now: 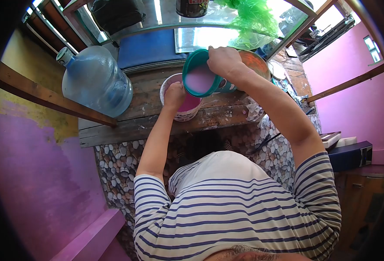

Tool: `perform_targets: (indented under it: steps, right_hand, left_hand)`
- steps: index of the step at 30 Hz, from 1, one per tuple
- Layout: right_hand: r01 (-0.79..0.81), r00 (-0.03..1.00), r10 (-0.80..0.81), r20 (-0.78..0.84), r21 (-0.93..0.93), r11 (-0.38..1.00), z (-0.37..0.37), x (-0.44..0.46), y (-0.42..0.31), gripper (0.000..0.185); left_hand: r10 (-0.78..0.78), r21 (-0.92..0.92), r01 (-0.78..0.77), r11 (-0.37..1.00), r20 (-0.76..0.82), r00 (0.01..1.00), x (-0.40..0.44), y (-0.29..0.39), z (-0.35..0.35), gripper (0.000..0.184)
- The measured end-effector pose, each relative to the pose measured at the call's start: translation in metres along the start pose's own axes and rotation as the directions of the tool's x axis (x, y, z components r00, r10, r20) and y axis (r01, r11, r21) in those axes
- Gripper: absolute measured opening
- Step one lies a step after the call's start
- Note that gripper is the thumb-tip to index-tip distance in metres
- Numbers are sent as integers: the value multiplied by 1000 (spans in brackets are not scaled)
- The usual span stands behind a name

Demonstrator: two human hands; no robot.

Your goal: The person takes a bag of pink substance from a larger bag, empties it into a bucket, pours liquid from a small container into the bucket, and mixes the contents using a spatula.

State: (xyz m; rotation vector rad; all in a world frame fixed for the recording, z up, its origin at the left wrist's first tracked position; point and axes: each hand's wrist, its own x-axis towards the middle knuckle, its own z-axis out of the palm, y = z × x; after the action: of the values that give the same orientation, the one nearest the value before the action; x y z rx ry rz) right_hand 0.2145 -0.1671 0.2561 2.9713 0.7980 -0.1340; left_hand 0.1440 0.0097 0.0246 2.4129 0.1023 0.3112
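My left hand (174,95) is closed on the rim of a white bucket (186,116) that stands on the wooden bench, with pink showing inside it. Just to the right, my right hand (224,63) grips the upper rim of a teal bucket (196,59). This teal bucket is tilted with its mouth toward the white one, and pale pink liquid (200,81) lies inside it. Its lower rim is right beside the white bucket's rim; whether they touch I cannot tell.
A large blue water jug (98,80) leans at the left of the wooden bench (146,98). Behind my right hand sits a round container (258,64) with orange stains. Green plastic (248,21) hangs by the glass. A crumpled clear bag (255,111) lies at the bench's front edge.
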Motion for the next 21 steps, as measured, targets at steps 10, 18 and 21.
perform_targets:
  steps: [10,18,21]
  right_hand:
    - [-32,999,31,30,23,999,-4,1,18,41]
    - [-30,999,29,14,15,999,-12,-7,25,45]
    - [-28,1000,28,5,11,1000,-13,-8,25,46]
  left_hand:
    - [123,-74,-129,989,-87,989,-18,22,-25,18]
    - [176,-85,-199,976,-217,960,-25,30,-40,18]
    - [216,-69,-240,968,-251,944,-25,29,-42,16]
